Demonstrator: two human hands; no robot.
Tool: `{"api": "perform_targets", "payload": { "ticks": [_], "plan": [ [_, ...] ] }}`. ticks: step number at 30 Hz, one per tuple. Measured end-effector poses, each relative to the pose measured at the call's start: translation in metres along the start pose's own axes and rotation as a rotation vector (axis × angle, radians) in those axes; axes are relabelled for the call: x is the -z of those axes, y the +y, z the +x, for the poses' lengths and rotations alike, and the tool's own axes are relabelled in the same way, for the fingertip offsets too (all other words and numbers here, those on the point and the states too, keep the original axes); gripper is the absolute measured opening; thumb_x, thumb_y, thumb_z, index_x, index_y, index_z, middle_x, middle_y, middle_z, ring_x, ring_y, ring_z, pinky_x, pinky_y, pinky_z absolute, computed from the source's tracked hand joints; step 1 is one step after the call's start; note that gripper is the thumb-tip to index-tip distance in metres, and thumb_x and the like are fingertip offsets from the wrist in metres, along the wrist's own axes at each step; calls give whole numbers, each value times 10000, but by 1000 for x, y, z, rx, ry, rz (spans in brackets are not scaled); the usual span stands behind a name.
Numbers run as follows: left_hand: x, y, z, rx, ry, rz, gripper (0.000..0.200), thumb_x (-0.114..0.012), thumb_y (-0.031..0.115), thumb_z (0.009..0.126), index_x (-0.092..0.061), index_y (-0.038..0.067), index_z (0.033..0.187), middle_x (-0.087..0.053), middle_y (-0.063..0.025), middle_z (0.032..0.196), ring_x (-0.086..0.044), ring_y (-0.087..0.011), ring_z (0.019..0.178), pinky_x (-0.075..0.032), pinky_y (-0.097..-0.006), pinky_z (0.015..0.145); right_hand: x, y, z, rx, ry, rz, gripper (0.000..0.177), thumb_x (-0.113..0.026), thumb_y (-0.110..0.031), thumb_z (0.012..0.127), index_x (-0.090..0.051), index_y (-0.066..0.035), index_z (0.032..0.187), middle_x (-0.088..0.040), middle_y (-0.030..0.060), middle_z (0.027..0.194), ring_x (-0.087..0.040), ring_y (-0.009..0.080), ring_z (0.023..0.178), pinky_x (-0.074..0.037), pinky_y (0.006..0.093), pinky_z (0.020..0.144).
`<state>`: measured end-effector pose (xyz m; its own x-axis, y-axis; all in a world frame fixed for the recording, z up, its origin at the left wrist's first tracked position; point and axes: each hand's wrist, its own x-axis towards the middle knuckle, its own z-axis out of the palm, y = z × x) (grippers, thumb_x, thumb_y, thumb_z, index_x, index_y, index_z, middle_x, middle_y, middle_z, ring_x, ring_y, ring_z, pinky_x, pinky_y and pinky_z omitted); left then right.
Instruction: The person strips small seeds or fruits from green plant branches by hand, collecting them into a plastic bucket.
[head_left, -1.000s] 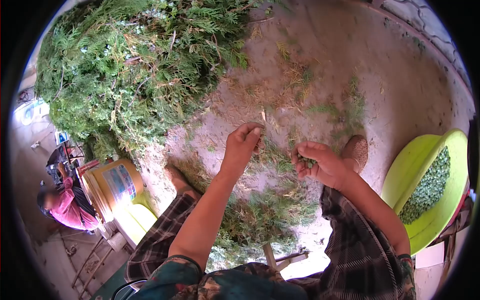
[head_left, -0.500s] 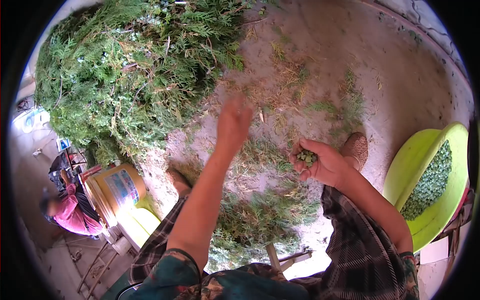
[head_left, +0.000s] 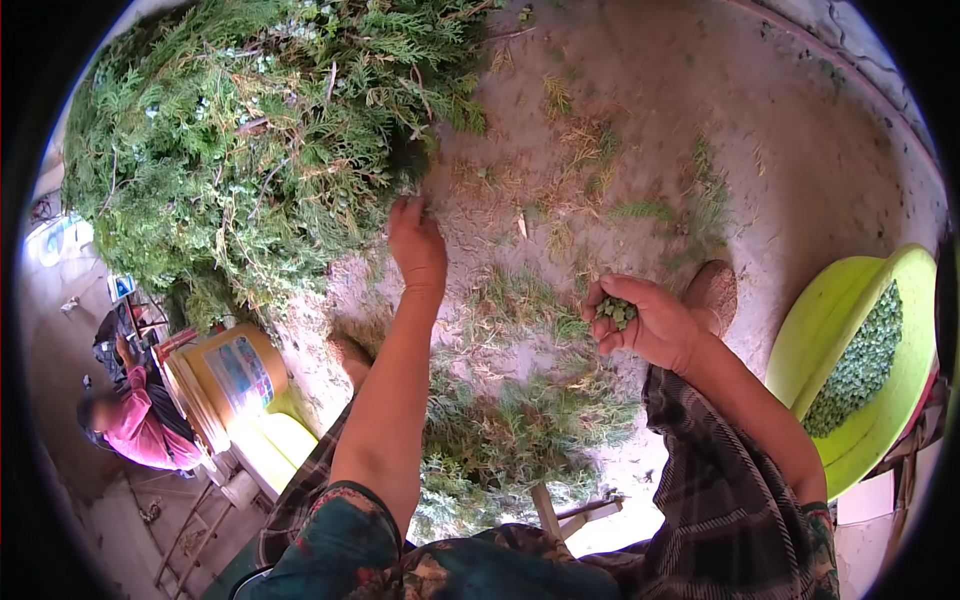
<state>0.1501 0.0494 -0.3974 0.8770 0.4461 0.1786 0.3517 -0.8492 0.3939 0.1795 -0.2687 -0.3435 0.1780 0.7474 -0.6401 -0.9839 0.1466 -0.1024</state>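
My left hand (head_left: 417,245) reaches forward to the right edge of a big pile of leafy evergreen branches (head_left: 250,150). Its fingers are curled together at the foliage, and whatever they pinch is hidden. In front of my right knee, my right hand (head_left: 652,325) is turned palm up with the fingers cupped around a handful of small green seed cones (head_left: 615,312). More cones (head_left: 858,375) of the same bluish-green kind fill part of a yellow-green plastic tub (head_left: 800,340) at the right.
Loose evergreen sprigs (head_left: 520,425) litter the floor between my feet. Scattered clippings (head_left: 700,205) lie farther ahead. On the left stands a yellowish bucket (head_left: 240,370) with a label, and beyond it sits a person (head_left: 150,425) in a pink top.
My left hand has moved leftward and slightly down in view, from over the bare floor to the edge of the branch pile. The right hand stays nearly still with its cones.
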Motion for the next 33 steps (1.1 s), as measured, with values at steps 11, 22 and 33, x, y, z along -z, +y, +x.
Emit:
{"api": "perform_targets", "payload": {
  "ticks": [11,22,33],
  "plan": [
    [4,55,23,-62,-176,-85,242,-593,58,781,-623,70,1021,-597,-182,1021,-560,-381,929,-450,-399,806,2,0,3,16,-26,28,257,-513,-259,912,-560,-8,937,-611,117,872,-628,180,692,-558,347,582],
    [29,153,-46,10,-504,-524,182,-607,172,832,-570,31,940,-603,-126,827,-559,-253,701,-452,-352,630,-3,-2,3,45,111,89,283,-525,-318,899,-580,-46,952,-618,90,894,-617,185,787,-546,379,645],
    [7,6,-11,227,-217,-25,165,-592,107,801,-598,8,933,-642,-182,826,-611,-347,746,-474,-385,669,8,-4,1,-13,-13,57,228,-520,-285,905,-575,-65,876,-619,58,808,-599,138,670,-496,307,542]
  ]
}}
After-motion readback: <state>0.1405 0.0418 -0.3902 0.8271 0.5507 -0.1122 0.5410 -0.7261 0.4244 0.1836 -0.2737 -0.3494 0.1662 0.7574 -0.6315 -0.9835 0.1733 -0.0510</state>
